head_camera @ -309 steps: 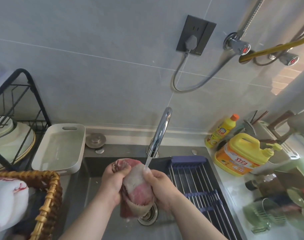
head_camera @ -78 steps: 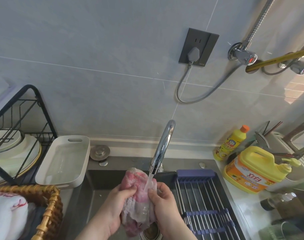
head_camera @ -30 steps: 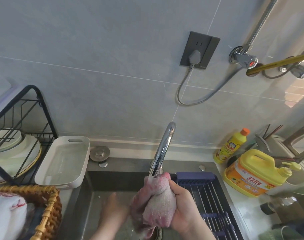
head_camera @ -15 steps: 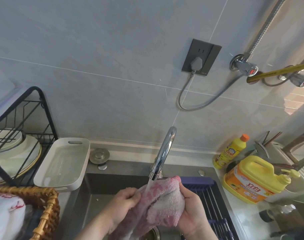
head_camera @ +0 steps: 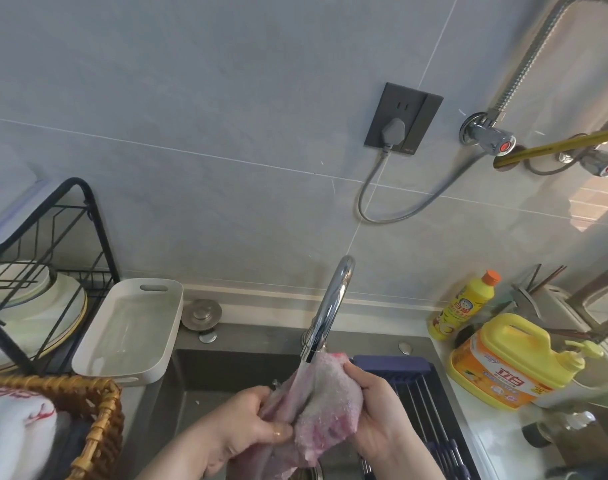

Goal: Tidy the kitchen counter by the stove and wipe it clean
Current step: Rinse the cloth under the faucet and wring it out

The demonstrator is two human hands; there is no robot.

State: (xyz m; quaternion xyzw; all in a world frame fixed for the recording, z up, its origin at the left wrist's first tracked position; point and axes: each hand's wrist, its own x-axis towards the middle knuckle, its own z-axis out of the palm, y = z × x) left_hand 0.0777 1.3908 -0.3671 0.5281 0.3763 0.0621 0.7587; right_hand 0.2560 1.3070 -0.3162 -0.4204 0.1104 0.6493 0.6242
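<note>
A wet pink and white cloth (head_camera: 325, 407) is bunched over the dark sink (head_camera: 205, 379), directly under the chrome tap (head_camera: 330, 310). Water runs from the spout onto the cloth. My left hand (head_camera: 247, 431) pinches the cloth's left fold. On the other side, my right hand (head_camera: 375, 417) wraps around its bulk from the right. The cloth's lower end hangs toward the drain, partly hidden by my hands.
A white tray (head_camera: 129, 330) and a black dish rack (head_camera: 53, 258) with plates sit left of the sink. A wicker basket (head_camera: 98, 420) is at front left. A blue roll-up rack (head_camera: 420, 400) covers the sink's right side. Two yellow detergent bottles (head_camera: 503, 362) stand on the right counter.
Both hands went on rubbing the cloth under the running water. My left hand came back onto the cloth after letting go a second ago. The view tilted up slightly.
</note>
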